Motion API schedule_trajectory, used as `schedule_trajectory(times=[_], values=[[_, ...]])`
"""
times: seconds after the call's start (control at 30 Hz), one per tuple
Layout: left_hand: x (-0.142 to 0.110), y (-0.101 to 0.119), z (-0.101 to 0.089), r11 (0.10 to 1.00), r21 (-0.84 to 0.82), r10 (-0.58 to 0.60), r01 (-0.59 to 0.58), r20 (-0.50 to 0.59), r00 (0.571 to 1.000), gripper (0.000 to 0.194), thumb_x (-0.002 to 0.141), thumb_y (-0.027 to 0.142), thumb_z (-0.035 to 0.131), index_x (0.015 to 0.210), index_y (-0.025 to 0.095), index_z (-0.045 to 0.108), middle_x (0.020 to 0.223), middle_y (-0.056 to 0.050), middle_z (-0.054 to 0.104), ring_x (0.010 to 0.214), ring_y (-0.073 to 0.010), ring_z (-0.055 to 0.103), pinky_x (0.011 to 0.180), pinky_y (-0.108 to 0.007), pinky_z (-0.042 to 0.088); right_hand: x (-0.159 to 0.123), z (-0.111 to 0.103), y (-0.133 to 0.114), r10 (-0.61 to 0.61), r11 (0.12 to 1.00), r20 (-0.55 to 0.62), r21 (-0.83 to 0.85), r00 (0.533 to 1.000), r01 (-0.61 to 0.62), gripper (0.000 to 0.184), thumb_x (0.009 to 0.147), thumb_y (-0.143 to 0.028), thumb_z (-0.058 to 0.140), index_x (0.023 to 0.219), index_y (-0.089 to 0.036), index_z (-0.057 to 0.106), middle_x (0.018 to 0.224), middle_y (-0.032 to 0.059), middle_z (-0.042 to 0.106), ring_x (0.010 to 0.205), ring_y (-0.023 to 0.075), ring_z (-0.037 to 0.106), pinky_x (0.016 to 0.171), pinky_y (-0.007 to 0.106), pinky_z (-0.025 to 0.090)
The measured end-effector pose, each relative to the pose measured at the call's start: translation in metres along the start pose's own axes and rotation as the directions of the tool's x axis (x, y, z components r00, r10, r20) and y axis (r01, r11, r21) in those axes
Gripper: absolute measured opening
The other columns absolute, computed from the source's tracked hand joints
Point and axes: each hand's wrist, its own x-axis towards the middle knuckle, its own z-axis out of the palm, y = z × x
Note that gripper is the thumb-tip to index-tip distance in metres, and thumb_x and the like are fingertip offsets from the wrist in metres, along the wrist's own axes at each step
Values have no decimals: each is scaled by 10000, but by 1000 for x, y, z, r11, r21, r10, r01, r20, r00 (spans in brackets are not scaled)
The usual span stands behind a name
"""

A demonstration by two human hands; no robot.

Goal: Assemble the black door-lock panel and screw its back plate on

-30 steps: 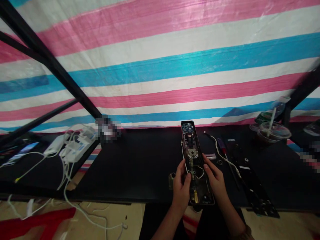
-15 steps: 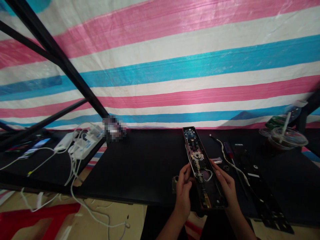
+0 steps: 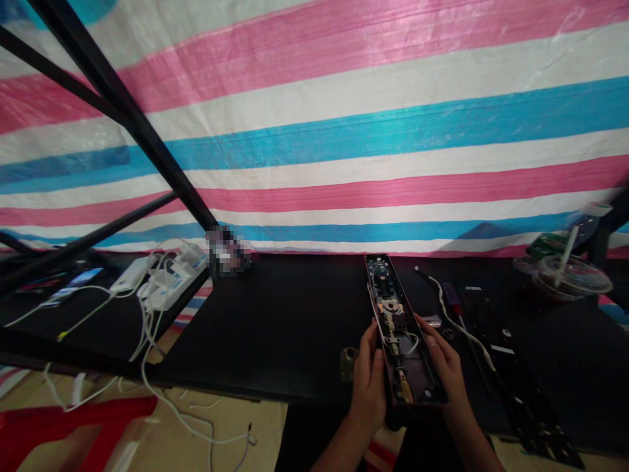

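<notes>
Between my two hands is a long, dark electronic door lock housing point(image 3: 415, 383), its inside facing up. A circuit board, a round metal part, a white wire and a brass-coloured piece show within it. Along the left wall, my left hand point(image 3: 369, 377) is closed on the housing, thumb near the rim. My right hand point(image 3: 445, 364) grips the opposite side, with its fingers partly hidden. Just left of my left hand lies a small dull metal piece point(image 3: 348, 364). A small clear packet point(image 3: 432, 321) is on the table beyond my right fingers.
On the right lie a screwdriver point(image 3: 453, 296), a white cable point(image 3: 462, 323) and a long black panel point(image 3: 521, 387). A lidded drink cup point(image 3: 560, 282) stands behind them. A power strip point(image 3: 167, 288) and phone point(image 3: 73, 288) occupy the left, beyond a black frame bar point(image 3: 162, 160).
The view has swung left, so things sit further right in it. Both hands keep hold of the housing; its far end tipped lower, then its tilt changed slightly.
</notes>
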Motion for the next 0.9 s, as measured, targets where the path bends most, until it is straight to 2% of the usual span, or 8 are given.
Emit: schedule_trajectory(times=[0.17,0.33,0.47,0.6,0.77,0.9], values=[[-2,-1,0,995,90,36,-35,-1,999,527,1022,472,382,1488,231,436,1534,-107,481,1420,-261,436,1200,-419,310,2,-2,6,-2,1000,53,14,999,2,569,877,-619,603,1312,-258,669,1385,80,637,1334,319,548,1118,462,437],[1,0,3,998,67,4,-3,-10,1000,516,1020,494,374,1450,219,456,1499,-117,517,1397,-255,464,1176,-412,335,4,-2,3,18,998,58,53,998,-22,580,824,-608,671,1288,-258,690,1381,81,639,1352,325,528,1164,471,373],[5,2,4,997,18,-80,80,-21,997,515,1005,538,388,1404,226,483,1413,-116,597,1323,-261,539,1111,-410,406,2,-2,-2,34,998,56,55,998,-37,539,810,-539,710,1265,-251,705,1342,84,667,1329,331,549,1128,467,421],[4,5,1,990,63,-123,125,-25,992,491,998,529,422,1385,237,502,1384,-106,619,1271,-263,576,1081,-411,420,-1,-1,-4,53,996,56,63,997,-56,523,795,-463,720,1281,-273,693,1360,67,652,1332,334,546,1051,446,498],[4,2,-1,989,57,-138,138,-7,990,484,996,496,446,1401,235,491,1384,-104,621,1268,-255,579,1083,-406,421,1,0,-3,45,997,63,65,997,-49,507,810,-422,687,1292,-262,686,1386,71,632,1332,319,548,1122,465,422],[5,10,1,989,116,-90,91,-19,996,495,993,494,443,1397,218,521,1400,-119,613,1287,-261,569,1101,-415,415,2,-1,0,62,995,51,71,997,-65,512,793,-400,690,1287,-265,689,1365,71,653,1318,316,561,1139,475,395]])
